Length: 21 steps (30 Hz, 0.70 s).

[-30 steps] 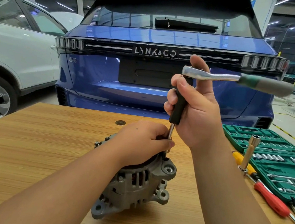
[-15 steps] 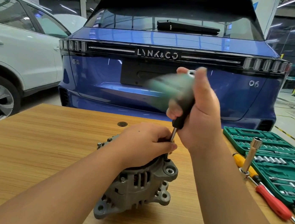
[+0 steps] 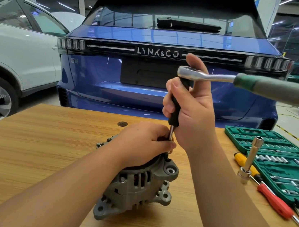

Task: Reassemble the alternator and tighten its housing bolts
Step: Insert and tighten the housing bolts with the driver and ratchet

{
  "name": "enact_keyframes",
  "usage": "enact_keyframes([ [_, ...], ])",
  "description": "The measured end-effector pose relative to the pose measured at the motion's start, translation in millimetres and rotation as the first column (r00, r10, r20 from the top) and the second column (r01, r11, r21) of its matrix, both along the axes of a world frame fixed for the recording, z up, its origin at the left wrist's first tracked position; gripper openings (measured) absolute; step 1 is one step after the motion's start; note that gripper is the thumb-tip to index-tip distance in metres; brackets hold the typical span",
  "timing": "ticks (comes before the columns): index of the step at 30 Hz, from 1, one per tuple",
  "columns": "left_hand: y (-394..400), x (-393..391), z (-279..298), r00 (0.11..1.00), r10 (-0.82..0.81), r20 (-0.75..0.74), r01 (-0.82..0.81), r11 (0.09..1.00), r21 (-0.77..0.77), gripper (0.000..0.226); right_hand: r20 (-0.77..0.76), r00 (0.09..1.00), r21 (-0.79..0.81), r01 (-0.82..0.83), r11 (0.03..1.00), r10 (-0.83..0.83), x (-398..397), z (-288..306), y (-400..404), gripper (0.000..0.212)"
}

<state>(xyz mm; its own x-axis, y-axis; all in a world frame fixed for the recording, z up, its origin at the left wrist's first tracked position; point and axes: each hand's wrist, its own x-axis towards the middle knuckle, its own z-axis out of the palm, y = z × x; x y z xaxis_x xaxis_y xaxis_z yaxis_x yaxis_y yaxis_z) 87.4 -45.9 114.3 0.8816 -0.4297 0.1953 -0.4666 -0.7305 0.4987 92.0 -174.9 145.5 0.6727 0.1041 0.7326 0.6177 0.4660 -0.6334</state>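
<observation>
A grey alternator [image 3: 136,187] lies on the wooden table [image 3: 36,156]. My left hand [image 3: 143,142] rests on top of it, fingers pinched around the lower end of a thin metal shaft [image 3: 171,135]. That shaft stands upright on the housing's upper right edge; its tip is hidden by my fingers. My right hand [image 3: 192,111] grips the shaft's black handle [image 3: 177,105]. A ratchet [image 3: 243,82] sits on the handle's top, its green-grey grip pointing right.
An open green socket set case [image 3: 282,163] lies at the right. In front of it are a yellow-handled screwdriver [image 3: 241,158], a red-handled screwdriver [image 3: 275,202] and an upright socket extension [image 3: 250,159]. A blue car [image 3: 110,89] stands behind the table, a white car [image 3: 20,56] at left.
The ratchet grip swung from the right round to the left in a blur, and now points right again. Both hands and the alternator stayed in place.
</observation>
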Motion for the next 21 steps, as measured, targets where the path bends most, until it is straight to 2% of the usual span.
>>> enact_keyframes([
  [2,0,-1,0,1.0,0.001,-0.003,-0.001,1.0,0.001,0.017,0.015,0.999,-0.003,-0.029,1.0,0.029,0,0,1,0.039],
  [6,1,-2,0,1.0,-0.007,0.001,0.007,1.0,-0.005,0.017,-0.045,0.952,0.089,-0.299,0.95,0.304,1,2,-4,0.04],
  [8,1,-2,0,1.0,-0.006,0.001,0.006,1.0,-0.008,0.017,-0.067,0.929,0.096,-0.358,0.929,0.365,2,1,-7,0.048],
  [10,1,-2,0,1.0,-0.009,0.005,0.009,1.0,-0.009,0.016,-0.09,0.936,0.091,-0.332,0.939,0.339,2,2,-8,0.061],
  [12,0,-2,0,1.0,-0.007,0.016,0.007,1.0,0.004,0.017,-0.171,0.951,0.129,-0.239,0.962,0.259,0,5,-5,0.068],
  [13,0,-1,0,1.0,-0.003,0.023,0.003,1.0,0.013,0.017,-0.203,0.966,0.126,-0.135,0.983,0.159,0,6,-3,0.059],
  [15,-1,-1,-1,1.0,0.005,0.023,-0.006,1.0,0.023,0.017,-0.207,0.973,0.058,0.116,0.992,-0.101,0,5,0,0.027],
  [16,-2,-1,-1,1.0,0.008,0.019,-0.009,1.0,0.025,0.018,-0.214,0.963,0.037,0.177,0.984,-0.165,0,6,0,0.023],
  [18,-2,-1,-1,1.0,0.01,0.021,-0.011,0.999,0.032,0.019,-0.259,0.96,0.033,0.12,0.992,-0.108,0,7,-5,0.019],
  [21,-1,-1,0,1.0,0.006,0.024,-0.006,1.0,0.011,0.017,-0.271,0.949,0.08,-0.145,0.986,0.161,2,6,-10,0.025],
])
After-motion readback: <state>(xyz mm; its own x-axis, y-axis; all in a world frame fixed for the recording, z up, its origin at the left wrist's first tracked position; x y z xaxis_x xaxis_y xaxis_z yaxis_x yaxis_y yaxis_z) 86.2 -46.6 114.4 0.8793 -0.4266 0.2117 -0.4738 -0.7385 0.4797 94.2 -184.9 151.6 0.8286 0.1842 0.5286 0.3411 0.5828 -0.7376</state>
